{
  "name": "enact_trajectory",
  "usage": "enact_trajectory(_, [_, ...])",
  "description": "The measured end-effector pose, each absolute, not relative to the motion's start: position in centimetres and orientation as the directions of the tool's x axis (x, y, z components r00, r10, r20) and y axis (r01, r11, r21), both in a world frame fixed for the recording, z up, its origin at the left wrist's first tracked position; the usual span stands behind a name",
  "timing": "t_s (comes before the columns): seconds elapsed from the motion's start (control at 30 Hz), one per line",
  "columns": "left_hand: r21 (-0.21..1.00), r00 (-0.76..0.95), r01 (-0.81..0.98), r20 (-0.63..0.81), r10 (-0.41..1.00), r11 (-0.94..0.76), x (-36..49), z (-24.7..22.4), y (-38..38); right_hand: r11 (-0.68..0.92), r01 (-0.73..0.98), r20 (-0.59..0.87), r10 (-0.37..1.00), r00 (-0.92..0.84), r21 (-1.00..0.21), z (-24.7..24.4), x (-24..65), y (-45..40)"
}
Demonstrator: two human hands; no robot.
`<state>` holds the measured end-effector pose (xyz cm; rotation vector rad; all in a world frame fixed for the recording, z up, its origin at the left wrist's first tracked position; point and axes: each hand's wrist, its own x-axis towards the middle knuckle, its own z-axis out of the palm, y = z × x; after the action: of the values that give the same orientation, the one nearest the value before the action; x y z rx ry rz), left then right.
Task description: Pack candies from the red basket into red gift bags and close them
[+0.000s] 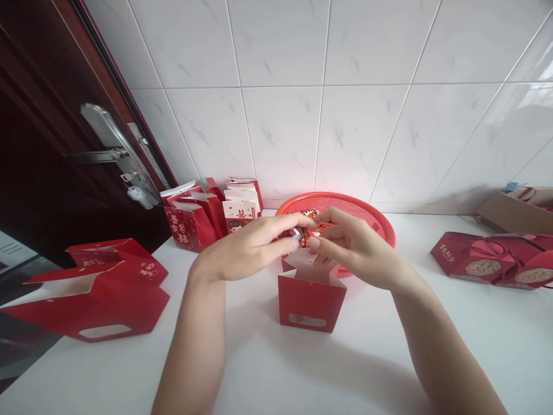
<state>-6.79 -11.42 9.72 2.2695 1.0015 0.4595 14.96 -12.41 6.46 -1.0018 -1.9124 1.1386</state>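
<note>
My left hand [254,245] is closed around shiny wrapped candies [297,233], above an open red gift box [311,302]. Close beside it, my right hand [352,245] has its thumb and fingertips pinched near the same candies; whether it grips one of them I cannot make out. The box stands upright on the white table, with its flaps raised and an oval window in its front. Behind both hands sits a red mesh basket [384,222], holding more wrapped pieces that my fingers partly cover.
Several red and white gift boxes [194,222] stand against the tiled wall. Two open red boxes [116,300] are at the left table edge. Ribboned red boxes [484,265] lie at right, before a cardboard box [510,210]. A dark door [47,190] is at left.
</note>
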Motion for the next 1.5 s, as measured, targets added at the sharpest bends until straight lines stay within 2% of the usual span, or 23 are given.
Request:
enact_trajectory(0.1, [0.669, 0.706, 0.532, -0.012, 0.708, -0.519, -5.8, 9.5, -11.9, 0.328, 0.182, 0.193, 0.833, -0.519, -0.927, 6.5, 15.1, -12.2])
enact_trajectory(0.4, [0.546, 0.644, 0.679, -0.122, 0.755, -0.491, -5.3, 9.5, -12.5, 0.333, 0.174, 0.213, 0.846, -0.489, -0.927, 5.9, 15.0, -11.6])
enact_trajectory(0.5, [0.526, 0.634, 0.697, -0.136, 0.761, -0.487, -5.7, 9.7, -12.5, 0.362, 0.266, 0.209, 0.859, -0.468, -0.893, 5.8, 14.9, -11.5])
enact_trajectory(0.7, [0.479, 0.643, 0.707, -0.126, 0.756, -0.521, -6.1, 9.5, -11.7, 0.461, 0.543, 0.2, 0.859, -0.471, -0.702, 5.8, 14.3, -12.0])
enact_trajectory(0.9, [0.42, 0.621, 0.744, -0.15, 0.769, -0.519, -6.1, 9.4, -11.5, 0.471, 0.653, 0.211, 0.874, -0.438, -0.593, 6.0, 14.3, -12.8])
enact_trajectory(1.03, [0.511, 0.635, 0.692, -0.096, 0.767, -0.509, -6.1, 9.4, -11.4, 0.463, 0.645, 0.187, 0.873, -0.45, -0.609, 6.1, 14.3, -12.7])
enact_trajectory(1.17, [0.663, 0.644, 0.547, 0.058, 0.763, -0.512, -5.9, 9.1, -11.5, 0.446, 0.557, 0.184, 0.867, -0.462, -0.701, 6.2, 14.3, -12.5])
enact_trajectory(1.27, [0.702, 0.629, 0.477, 0.148, 0.764, -0.528, -5.4, 8.7, -11.7, 0.406, 0.501, 0.223, 0.895, -0.386, -0.764, 6.2, 14.3, -12.5])
enact_trajectory(1.5, [0.829, 0.47, 0.323, 0.279, 0.838, -0.457, -4.0, 7.8, -11.2, 0.332, 0.424, 0.276, 0.942, -0.19, -0.843, 5.9, 13.7, -12.8])
